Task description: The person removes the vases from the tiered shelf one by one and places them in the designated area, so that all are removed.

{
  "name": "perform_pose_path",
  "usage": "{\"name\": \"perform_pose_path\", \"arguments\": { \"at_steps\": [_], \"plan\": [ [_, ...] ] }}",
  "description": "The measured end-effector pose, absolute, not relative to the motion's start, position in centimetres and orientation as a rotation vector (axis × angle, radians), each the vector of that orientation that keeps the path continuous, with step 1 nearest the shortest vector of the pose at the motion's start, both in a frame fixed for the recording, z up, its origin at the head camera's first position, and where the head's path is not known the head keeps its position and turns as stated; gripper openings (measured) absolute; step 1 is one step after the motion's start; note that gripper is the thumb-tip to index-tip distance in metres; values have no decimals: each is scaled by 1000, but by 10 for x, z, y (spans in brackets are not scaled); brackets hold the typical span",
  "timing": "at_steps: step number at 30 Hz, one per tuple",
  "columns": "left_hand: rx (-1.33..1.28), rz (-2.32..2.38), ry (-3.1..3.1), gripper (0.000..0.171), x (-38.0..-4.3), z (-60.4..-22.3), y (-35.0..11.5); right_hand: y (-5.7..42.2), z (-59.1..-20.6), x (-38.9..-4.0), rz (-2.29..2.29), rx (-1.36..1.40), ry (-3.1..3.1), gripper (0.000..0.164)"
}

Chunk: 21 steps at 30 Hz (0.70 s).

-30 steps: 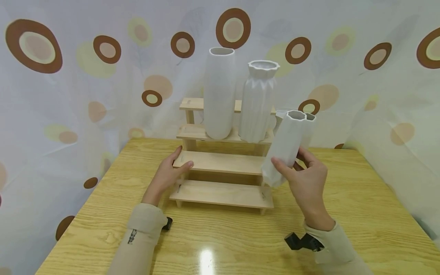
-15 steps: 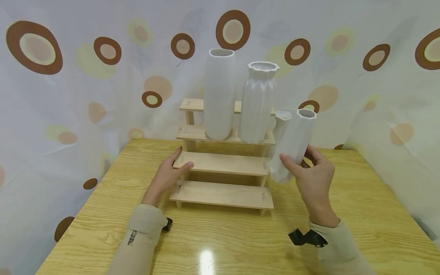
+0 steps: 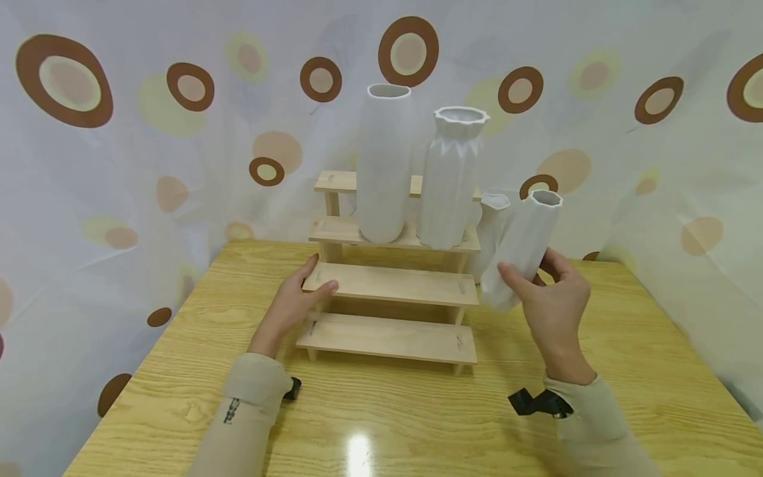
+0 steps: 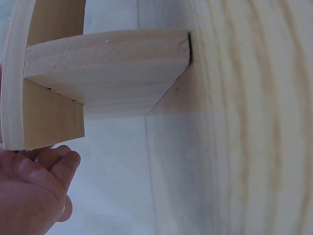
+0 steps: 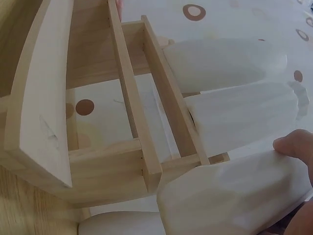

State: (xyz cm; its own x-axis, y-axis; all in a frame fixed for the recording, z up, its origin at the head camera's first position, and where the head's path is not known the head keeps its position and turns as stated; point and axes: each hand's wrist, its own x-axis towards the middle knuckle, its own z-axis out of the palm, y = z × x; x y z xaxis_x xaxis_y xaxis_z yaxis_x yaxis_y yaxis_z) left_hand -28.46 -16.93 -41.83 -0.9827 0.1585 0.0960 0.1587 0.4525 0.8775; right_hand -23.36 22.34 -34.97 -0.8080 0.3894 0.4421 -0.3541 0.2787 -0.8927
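A stepped wooden shelf stand (image 3: 387, 281) is on the table. My left hand (image 3: 289, 305) grips the left end of its second tier from the bottom, thumb on top; in the left wrist view that hand (image 4: 34, 191) is at the board's edge. Off the stand's right side, my right hand (image 3: 557, 301) holds a white faceted vase (image 3: 524, 238) in the air, its mouth leaning right; the vase's base (image 5: 210, 205) is close to the stand in the right wrist view. On the third tier stand a tall smooth white vase (image 3: 384, 165) and a pleated white vase (image 3: 451, 185) with a ruffled rim.
Behind the held vase, another white vase (image 3: 491, 222) stands beside the stand, partly hidden. A further white rounded shape shows at the stand's right rear. The wood-grain table (image 3: 369, 424) extends around the stand, with a circle-patterned sheet (image 3: 208, 146) behind.
My right hand has moved right with the faceted vase, away from the stand's tiers. More of the vase behind it now shows. My left hand stays on the stand.
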Motion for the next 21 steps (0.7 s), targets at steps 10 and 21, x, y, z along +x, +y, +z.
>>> {"name": "perform_pose_path", "arguments": {
  "at_steps": [10,21],
  "plan": [
    [-284,-1611,-2679,96,-285,-418,-169,230,-355,-243,1561,-40,-1971,53],
    [-303,-1604,-2669,92,-286,-419,-169,233,-370,-258,1539,-67,-1991,54]
  ]
}}
